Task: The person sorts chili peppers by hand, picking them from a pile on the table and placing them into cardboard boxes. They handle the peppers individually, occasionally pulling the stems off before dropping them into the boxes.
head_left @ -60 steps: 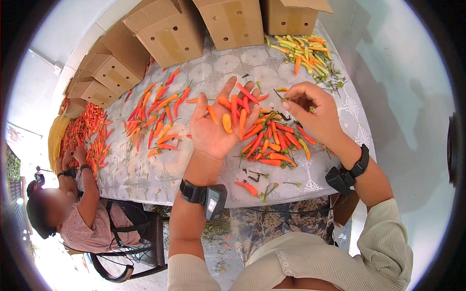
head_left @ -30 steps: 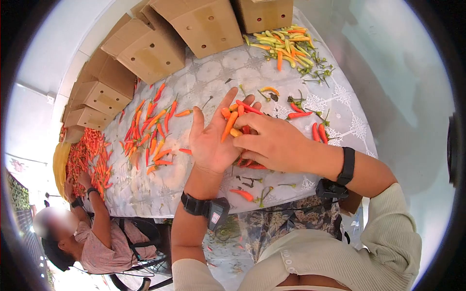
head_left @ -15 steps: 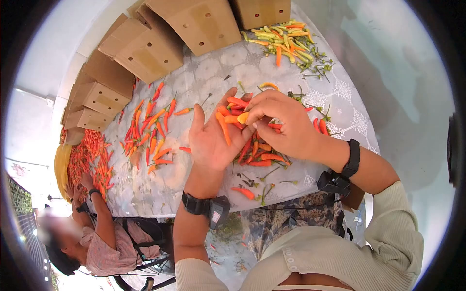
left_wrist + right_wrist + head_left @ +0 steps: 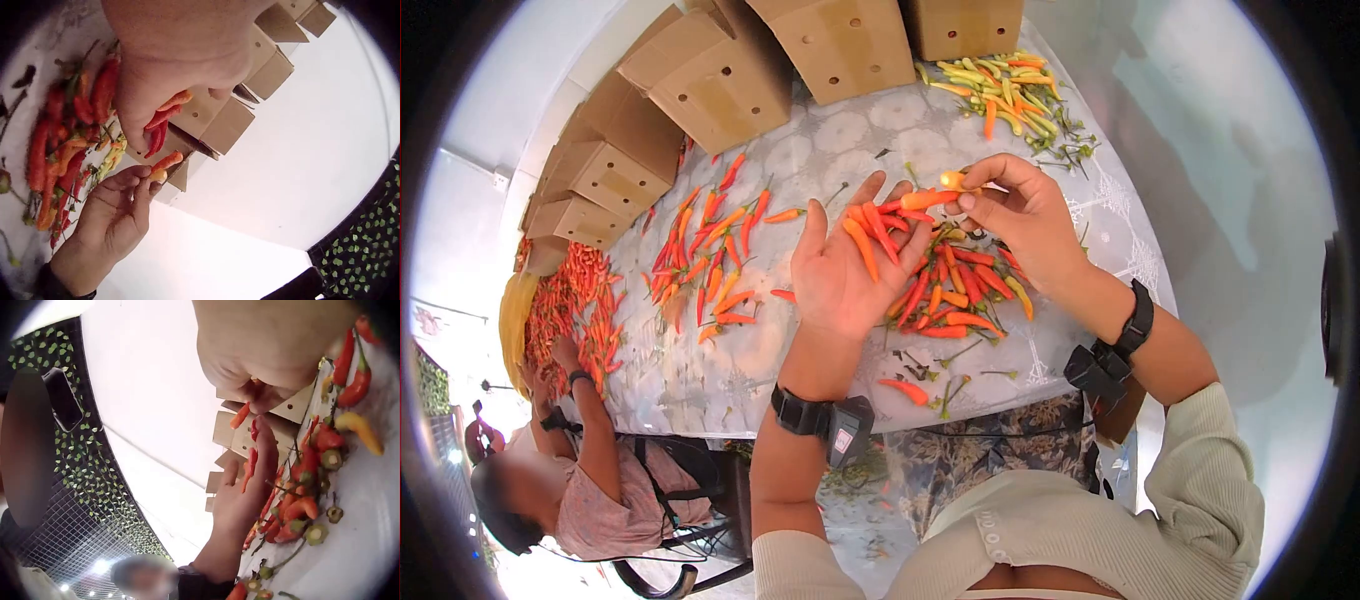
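Palm up, my left hand [image 4: 845,265] carries several red and orange chili peppers [image 4: 880,232] on its palm and nearly straight fingers. Just to the right of its fingertips, my right hand [image 4: 1035,220] pinches an orange chili pepper [image 4: 928,200] and a yellow chili pepper [image 4: 952,180] between thumb and fingers. The left wrist view shows both peppers poking out of the right fingertips, the orange one [image 4: 169,161] uppermost. Below the hands lies a pile of red and orange chili peppers [image 4: 960,290], partly with green stems.
Yellow-green chilies [image 4: 1000,90] lie at the far right, and loose red-orange ones [image 4: 720,240] left of my hands. Cardboard boxes [image 4: 710,90] line the back edge of the covered table [image 4: 830,130]. Another person [image 4: 600,500] sits at the left by a large red heap [image 4: 580,310].
My right hand reached over to the left palm, took hold of an orange and a yellow chili there, and has drawn back to the right with them. The left hand stays palm up.
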Action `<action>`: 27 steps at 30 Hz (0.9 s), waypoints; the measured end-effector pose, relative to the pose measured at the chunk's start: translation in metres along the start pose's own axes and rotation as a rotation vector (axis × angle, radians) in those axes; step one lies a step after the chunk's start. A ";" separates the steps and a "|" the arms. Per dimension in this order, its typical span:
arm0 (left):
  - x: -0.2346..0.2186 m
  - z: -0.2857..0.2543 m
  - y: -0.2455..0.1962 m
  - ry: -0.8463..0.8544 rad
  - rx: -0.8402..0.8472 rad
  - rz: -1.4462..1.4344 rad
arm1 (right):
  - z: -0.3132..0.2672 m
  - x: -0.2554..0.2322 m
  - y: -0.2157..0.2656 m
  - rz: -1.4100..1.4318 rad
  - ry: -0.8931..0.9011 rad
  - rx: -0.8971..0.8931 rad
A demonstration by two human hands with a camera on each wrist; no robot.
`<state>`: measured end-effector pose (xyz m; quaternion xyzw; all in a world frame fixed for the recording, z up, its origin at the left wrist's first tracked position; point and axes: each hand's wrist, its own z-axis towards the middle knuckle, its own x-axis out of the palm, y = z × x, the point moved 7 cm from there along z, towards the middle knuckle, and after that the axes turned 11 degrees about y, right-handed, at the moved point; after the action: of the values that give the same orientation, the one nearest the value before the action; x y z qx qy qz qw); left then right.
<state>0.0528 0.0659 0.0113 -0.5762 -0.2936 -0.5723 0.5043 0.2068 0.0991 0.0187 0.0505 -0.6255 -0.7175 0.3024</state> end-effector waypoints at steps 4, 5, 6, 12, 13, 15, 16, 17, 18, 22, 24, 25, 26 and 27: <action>0.004 0.000 -0.001 0.004 0.013 0.007 | 0.001 -0.003 0.002 -0.031 -0.044 -0.010; 0.006 0.000 0.000 0.016 0.016 0.002 | 0.001 -0.004 0.000 -0.049 -0.039 -0.001; 0.006 0.000 0.000 0.020 0.013 0.009 | 0.000 -0.005 0.000 -0.067 -0.033 0.006; 0.011 -0.001 0.004 0.041 -0.015 -0.007 | -0.002 0.010 0.005 -0.090 0.047 -0.018; 0.011 0.000 0.004 0.029 -0.019 -0.004 | -0.002 0.012 0.006 -0.083 0.050 -0.010; 0.013 0.000 0.005 0.019 -0.026 -0.006 | -0.003 0.014 0.007 -0.068 0.055 0.007; 0.014 0.000 0.005 0.020 -0.027 -0.011 | -0.003 0.013 0.008 -0.062 0.040 0.008; 0.015 0.000 0.006 0.019 -0.029 -0.017 | -0.003 0.013 0.009 -0.056 0.024 0.010; 0.015 0.000 0.005 0.019 -0.027 -0.014 | -0.003 0.013 0.009 -0.049 0.009 0.013; 0.011 0.000 0.004 0.027 -0.037 0.027 | -0.002 0.006 -0.002 -0.096 -0.003 0.120; 0.009 -0.001 0.004 0.030 -0.041 0.033 | -0.002 0.005 -0.001 -0.095 0.001 0.145; 0.008 -0.001 0.004 0.032 -0.039 0.024 | -0.002 0.006 -0.001 -0.065 0.006 0.146; 0.009 -0.001 0.003 0.036 -0.037 0.017 | -0.002 0.006 -0.001 -0.036 0.012 0.146; 0.010 -0.001 0.002 0.024 -0.026 0.028 | -0.003 0.007 -0.001 -0.007 0.018 0.145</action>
<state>0.0558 0.0621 0.0200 -0.5797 -0.2719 -0.5758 0.5084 0.2016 0.0933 0.0192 0.0808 -0.6729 -0.6708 0.3011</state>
